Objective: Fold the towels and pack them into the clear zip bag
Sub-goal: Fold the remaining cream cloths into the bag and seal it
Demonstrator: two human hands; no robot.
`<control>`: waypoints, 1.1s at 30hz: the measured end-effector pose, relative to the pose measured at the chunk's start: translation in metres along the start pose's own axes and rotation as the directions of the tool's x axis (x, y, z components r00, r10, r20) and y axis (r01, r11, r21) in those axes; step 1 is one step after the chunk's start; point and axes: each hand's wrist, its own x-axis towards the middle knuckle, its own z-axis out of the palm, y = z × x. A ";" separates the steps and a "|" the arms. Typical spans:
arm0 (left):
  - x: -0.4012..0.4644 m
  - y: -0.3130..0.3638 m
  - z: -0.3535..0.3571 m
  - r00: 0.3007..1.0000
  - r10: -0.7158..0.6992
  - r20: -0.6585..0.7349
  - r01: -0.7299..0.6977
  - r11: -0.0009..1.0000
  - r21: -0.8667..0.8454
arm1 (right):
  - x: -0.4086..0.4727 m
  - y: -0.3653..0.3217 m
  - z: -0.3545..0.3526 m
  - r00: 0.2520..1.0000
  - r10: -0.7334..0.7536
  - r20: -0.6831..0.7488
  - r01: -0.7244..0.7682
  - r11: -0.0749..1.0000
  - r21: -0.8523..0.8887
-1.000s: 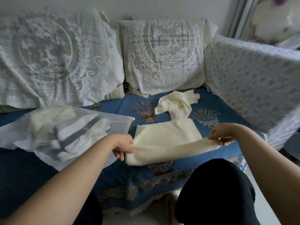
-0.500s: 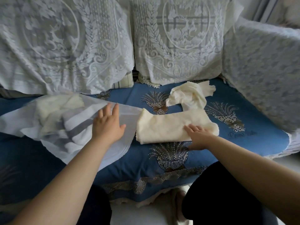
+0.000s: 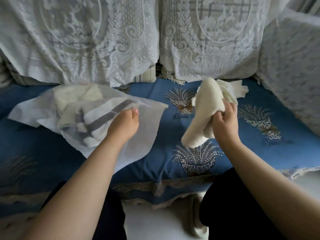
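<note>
My right hand (image 3: 223,122) has its fingers (image 3: 218,116) curled closed around a folded cream towel (image 3: 206,116), which is lifted clear of the sofa seat. The towel hangs as a long bundle, its lower end pointing down and toward my left, its upper end rising above the hand. My left hand (image 3: 123,124) is closed as well, its fingers (image 3: 135,112) pinching the upper edge of the clear zip bag (image 3: 147,134) at its open mouth and raising that edge off the seat. The two hands are apart, with bare seat fabric between them.

The bag lies on the left part of the seat, mouth toward the right. Inside it I see a white towel with grey stripes (image 3: 97,118) and a cream towel (image 3: 78,95) behind it, both blurred by the plastic. Just behind my right hand, a second cream towel (image 3: 235,88) rests crumpled on the seat near the back cushions.

The seat carries a blue embroidered cover (image 3: 173,163). White lace covers (image 3: 86,40) drape the back cushions and the arm on the right.
</note>
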 end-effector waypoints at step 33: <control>0.004 -0.040 -0.049 0.997 -0.040 0.065 0.076 0.578 -0.813 | -0.058 -0.057 0.249 0.625 0.280 0.729 -0.166 0.960 -0.226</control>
